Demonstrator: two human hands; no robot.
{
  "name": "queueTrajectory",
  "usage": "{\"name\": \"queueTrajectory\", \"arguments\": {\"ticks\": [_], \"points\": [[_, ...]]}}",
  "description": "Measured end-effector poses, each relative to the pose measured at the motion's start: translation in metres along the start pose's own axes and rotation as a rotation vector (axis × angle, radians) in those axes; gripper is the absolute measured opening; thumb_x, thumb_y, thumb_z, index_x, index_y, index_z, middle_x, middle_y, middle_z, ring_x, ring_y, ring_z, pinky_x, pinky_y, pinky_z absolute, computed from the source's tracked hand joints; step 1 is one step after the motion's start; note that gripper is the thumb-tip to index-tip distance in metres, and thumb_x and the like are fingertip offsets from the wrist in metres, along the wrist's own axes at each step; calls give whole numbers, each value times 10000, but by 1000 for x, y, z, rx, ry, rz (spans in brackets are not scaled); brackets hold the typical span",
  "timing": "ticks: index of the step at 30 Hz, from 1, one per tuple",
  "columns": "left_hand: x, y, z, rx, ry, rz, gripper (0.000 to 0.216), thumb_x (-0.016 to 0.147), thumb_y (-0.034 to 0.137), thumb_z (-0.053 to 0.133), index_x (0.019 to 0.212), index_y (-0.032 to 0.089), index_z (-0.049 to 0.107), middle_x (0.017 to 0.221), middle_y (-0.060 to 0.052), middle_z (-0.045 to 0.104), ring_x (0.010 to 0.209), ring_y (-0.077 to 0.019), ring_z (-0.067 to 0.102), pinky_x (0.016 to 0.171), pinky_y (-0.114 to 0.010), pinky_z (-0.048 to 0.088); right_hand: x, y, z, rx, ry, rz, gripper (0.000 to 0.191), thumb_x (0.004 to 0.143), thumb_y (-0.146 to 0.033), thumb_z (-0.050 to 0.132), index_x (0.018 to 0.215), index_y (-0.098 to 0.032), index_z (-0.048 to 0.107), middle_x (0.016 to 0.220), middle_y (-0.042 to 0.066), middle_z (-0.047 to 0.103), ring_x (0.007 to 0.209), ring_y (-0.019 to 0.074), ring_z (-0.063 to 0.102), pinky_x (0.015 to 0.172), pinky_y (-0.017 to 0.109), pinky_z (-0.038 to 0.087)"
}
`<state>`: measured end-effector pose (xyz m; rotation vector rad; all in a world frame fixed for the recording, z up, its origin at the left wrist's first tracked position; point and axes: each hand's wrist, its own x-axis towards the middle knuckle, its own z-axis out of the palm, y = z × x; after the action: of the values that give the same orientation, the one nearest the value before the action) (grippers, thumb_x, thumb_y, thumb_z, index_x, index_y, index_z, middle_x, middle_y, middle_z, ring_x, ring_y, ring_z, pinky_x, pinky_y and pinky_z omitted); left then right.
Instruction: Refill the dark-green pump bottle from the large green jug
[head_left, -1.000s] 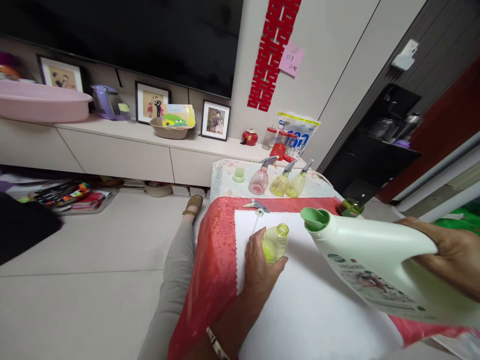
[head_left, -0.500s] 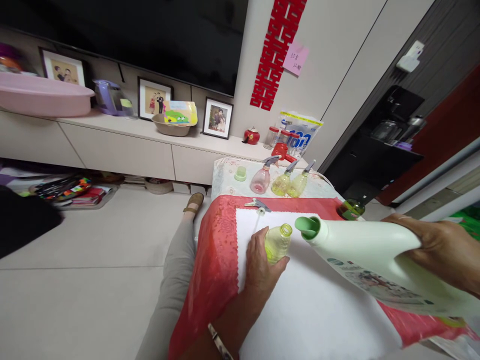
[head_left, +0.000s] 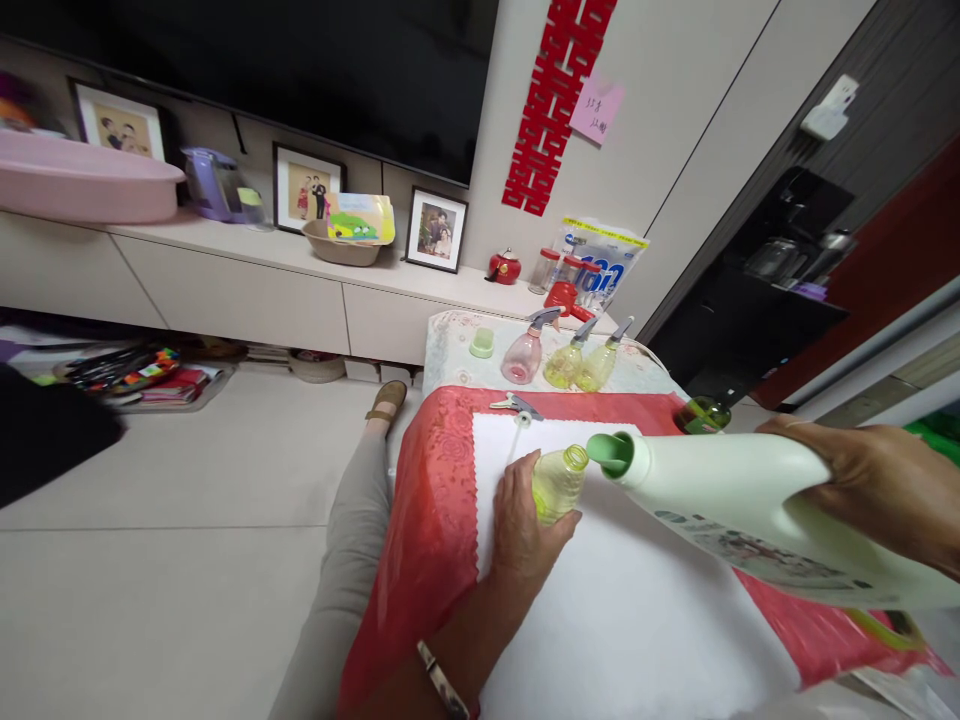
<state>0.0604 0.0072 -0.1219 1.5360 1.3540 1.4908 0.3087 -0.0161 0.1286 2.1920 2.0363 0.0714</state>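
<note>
My left hand [head_left: 525,520] is closed around a yellow-green clear bottle [head_left: 559,484], whose uncovered mouth tilts toward the right. My right hand [head_left: 885,490] grips the handle of a large pale green jug [head_left: 735,470], tipped nearly on its side. The jug's green spout [head_left: 611,453] is just right of the bottle's mouth; I cannot make out any liquid between them. On the white sheet's far edge lies a grey and white spray head [head_left: 517,405] with its thin tube. A green cap [head_left: 481,342] rests farther back on the table.
A pink spray bottle [head_left: 523,356] and two yellow-green spray bottles [head_left: 564,364] stand at the table's back. A dark green bottle [head_left: 703,412] is behind the jug. The white sheet [head_left: 600,620] covers a red cloth [head_left: 427,510]. Framed photos [head_left: 436,230] line the cabinet.
The jug's spout has come slightly left, closer to the bottle's mouth. My left hand and the bottle have shifted a little to the right.
</note>
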Motion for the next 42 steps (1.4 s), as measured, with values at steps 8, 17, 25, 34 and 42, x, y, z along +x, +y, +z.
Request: {"name": "queueTrajectory", "arguments": {"ticks": [8, 17, 25, 34, 42], "points": [[-1, -2, 0, 20, -2, 10, 823, 612, 117, 801, 1349, 229, 452, 1258, -101, 629, 1216, -335, 606, 1065, -552, 492, -2, -18, -8, -13, 139, -42, 462, 513, -428, 409, 867, -346, 694, 701, -53, 703, 639, 244, 698, 517, 312, 480], [0, -3, 2, 19, 13, 21, 835, 600, 106, 808, 1347, 234, 459, 1257, -98, 633, 1206, -333, 612, 1060, -541, 501, 4, -13, -7, -85, 190, -71, 452, 512, -425, 375, 839, -337, 675, 612, -63, 672, 547, 226, 660, 465, 291, 398], [0, -2, 1, 19, 6, 24, 839, 602, 106, 814, 1352, 227, 458, 1265, -100, 629, 1211, -332, 606, 1066, -550, 494, 4, -19, -15, -109, 189, -16, 440, 497, -465, 371, 798, -348, 669, 696, -83, 720, 590, 240, 684, 524, 341, 452], [-1, -2, 2, 21, 12, 30, 846, 600, 92, 812, 1348, 240, 446, 1270, -99, 629, 1210, -331, 608, 1063, -550, 497, 5, -20, -15, -154, 232, -36, 434, 481, -444, 369, 774, -342, 672, 690, -56, 720, 588, 254, 676, 511, 344, 438], [-1, -3, 2, 16, 10, 45, 843, 605, 92, 811, 1352, 233, 448, 1290, -105, 630, 1220, -334, 602, 1067, -557, 492, 5, -12, -15, -215, 290, -81, 434, 494, -448, 418, 816, -358, 696, 619, -38, 683, 525, 248, 643, 423, 289, 348]]}}
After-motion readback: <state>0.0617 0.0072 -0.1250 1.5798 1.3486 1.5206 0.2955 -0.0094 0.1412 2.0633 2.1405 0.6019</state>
